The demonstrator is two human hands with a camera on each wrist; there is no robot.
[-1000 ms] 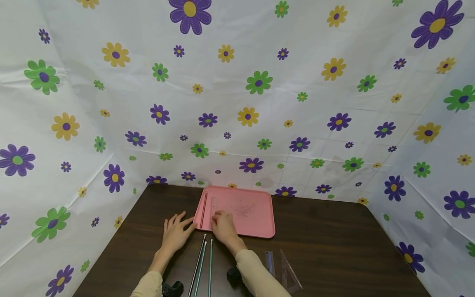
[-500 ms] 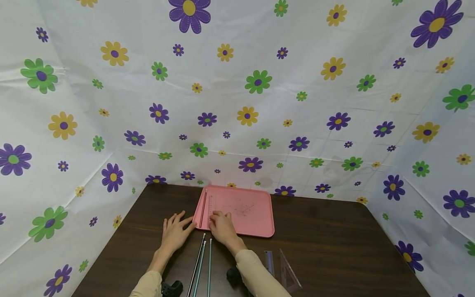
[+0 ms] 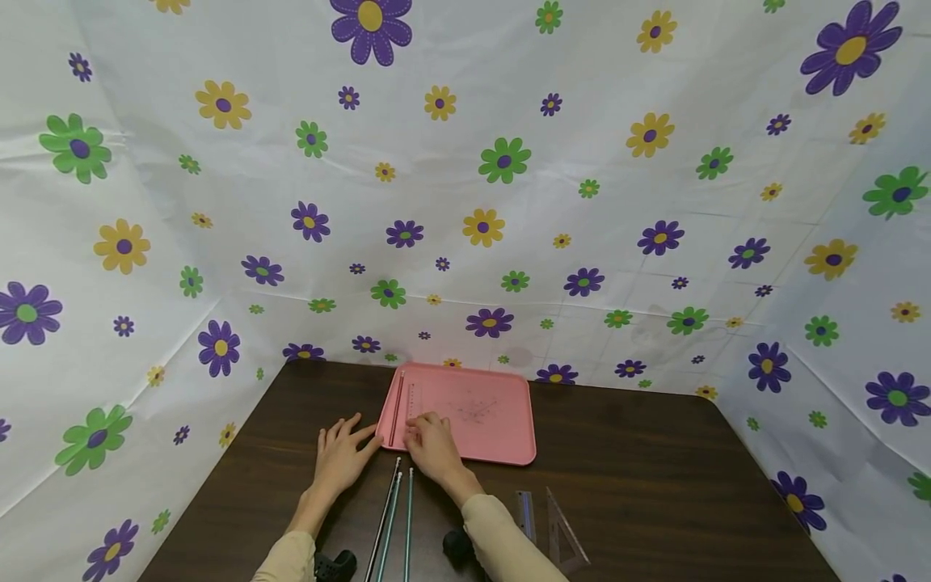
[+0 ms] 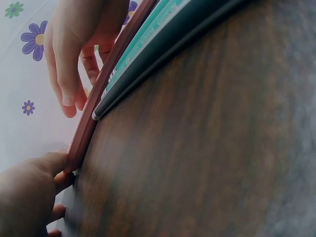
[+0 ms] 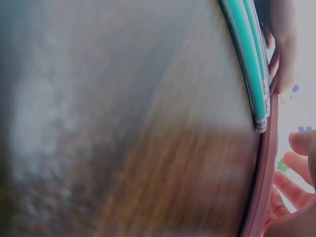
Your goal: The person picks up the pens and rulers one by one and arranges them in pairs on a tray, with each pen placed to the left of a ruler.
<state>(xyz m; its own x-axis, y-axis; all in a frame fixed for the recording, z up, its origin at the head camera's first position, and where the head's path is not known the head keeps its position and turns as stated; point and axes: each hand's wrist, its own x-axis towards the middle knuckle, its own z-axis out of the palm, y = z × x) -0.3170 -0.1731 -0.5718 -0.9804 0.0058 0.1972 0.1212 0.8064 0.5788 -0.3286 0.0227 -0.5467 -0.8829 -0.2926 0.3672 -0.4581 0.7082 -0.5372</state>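
A pink tray (image 3: pixel 502 432) lies toward the back of the table. My left hand (image 3: pixel 339 458) spreads its fingers beside it, its thumb touching the near left corner; in the left wrist view its fingertips are right at the rim. Inside the tray a dark, slim pencil (image 3: pixel 396 408) lies along the left side. Just right of that is a clear ruler (image 3: pixel 413 398). My right hand (image 3: pixel 434 447) reaches over the front rim, loosely bent fingertips at the ruler's near end, which they cover. In the right wrist view its thumb and fingers (image 5: pixel 294 190) stand apart.
Several pencils (image 3: pixel 408 525), teal and dark, lie in front of the tray between the forearms. A blue-striped ruler (image 3: pixel 525 517) and a clear set square (image 3: pixel 566 537) lie right of the right sleeve. Flower-printed cloth (image 3: pixel 451 202) hangs behind the dark wooden table (image 3: pixel 640 469).
My right hand has shifted slightly left over the tray, and the clear ruler has moved left with it, closer to the pencil. The left hand stays at the tray's corner.
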